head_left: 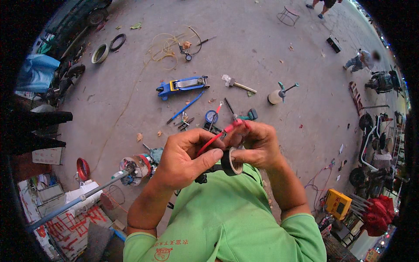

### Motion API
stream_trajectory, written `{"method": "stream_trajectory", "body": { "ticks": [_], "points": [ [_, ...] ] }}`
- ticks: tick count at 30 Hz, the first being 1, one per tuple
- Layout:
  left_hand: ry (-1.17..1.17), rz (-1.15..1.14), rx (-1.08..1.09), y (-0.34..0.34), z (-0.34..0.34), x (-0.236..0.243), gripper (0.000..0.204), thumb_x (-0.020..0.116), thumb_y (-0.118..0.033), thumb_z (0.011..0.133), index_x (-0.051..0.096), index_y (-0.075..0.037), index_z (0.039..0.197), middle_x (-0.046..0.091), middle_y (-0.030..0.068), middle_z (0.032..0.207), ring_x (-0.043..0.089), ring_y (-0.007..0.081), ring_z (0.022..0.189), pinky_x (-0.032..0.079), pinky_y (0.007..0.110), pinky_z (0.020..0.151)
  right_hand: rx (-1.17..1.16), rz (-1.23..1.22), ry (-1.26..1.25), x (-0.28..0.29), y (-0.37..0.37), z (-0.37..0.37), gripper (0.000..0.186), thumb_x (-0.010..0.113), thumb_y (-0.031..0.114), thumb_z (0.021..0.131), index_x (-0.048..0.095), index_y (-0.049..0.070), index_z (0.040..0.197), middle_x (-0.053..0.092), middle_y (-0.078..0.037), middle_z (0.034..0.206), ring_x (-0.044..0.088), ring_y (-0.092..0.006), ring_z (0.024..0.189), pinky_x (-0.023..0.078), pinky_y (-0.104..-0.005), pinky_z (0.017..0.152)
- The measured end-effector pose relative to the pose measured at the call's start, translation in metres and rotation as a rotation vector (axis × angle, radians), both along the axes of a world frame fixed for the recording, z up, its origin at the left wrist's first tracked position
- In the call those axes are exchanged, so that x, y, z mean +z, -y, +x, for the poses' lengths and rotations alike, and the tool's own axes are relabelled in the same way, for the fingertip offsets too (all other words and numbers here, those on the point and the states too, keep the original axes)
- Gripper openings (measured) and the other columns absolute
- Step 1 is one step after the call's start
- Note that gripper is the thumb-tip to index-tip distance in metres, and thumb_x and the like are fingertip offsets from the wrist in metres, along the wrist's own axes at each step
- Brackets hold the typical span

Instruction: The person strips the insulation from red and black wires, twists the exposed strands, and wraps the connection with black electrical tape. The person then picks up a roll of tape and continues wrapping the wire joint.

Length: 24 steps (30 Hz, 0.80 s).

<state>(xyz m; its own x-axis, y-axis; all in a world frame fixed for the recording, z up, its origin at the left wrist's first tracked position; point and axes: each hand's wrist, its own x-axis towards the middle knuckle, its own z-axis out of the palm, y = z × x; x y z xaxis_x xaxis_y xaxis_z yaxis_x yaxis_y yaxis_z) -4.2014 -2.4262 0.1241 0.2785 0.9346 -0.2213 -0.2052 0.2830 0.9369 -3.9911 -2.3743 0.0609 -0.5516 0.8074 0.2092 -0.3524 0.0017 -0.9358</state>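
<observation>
In front of my green shirt, my left hand [185, 155] is closed round one handle of a pair of red-handled pliers [213, 143]. The jaws point up and away, past my right fingers. My right hand [259, 144] pinches a roll of black tape [234, 160], its thumb at the core. The roll hangs just right of my left thumb tip, beneath the pliers. The right index finger is blurred and lies by the second red handle. Whether tape runs from the roll onto the pliers I cannot tell.
On the ground ahead lie a blue floor jack [185, 85], a hammer [239, 84], a spray bottle [276, 96] and a coiled hose with gauge [187, 56]. A metal pole [83, 198] slants at lower left. Vehicles and a yellow box [337, 204] stand right; two people are farther off.
</observation>
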Motion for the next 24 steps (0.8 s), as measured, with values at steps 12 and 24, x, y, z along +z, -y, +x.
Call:
{"method": "stream_trajectory", "body": {
  "ticks": [12,24],
  "points": [
    [-0.276,0.064,0.111,0.002,0.012,-0.005,0.013,0.063,-0.012,0.098,0.062,0.001,0.102,0.058,-0.0040,0.080,0.048,0.0015,0.071,0.042,0.021,0.060,0.059,-0.293,-0.033,0.002,-0.001,0.002,0.030,0.081,0.008,0.079,0.064,-0.001,0.103,0.069,-0.010,0.105,0.065,-0.0153,0.092,0.053,-0.0311,0.082],
    [-0.430,0.094,0.266,-0.002,0.018,-0.018,0.015,0.060,-0.016,0.100,0.060,-0.001,0.097,0.054,-0.0035,0.075,0.045,0.0032,0.069,0.039,0.023,0.058,-0.108,0.303,0.225,0.016,0.007,-0.002,0.018,0.077,0.010,0.081,0.063,0.000,0.086,0.066,-0.019,0.116,0.066,-0.0242,0.090,0.052,-0.0348,0.077]
  ]
}}
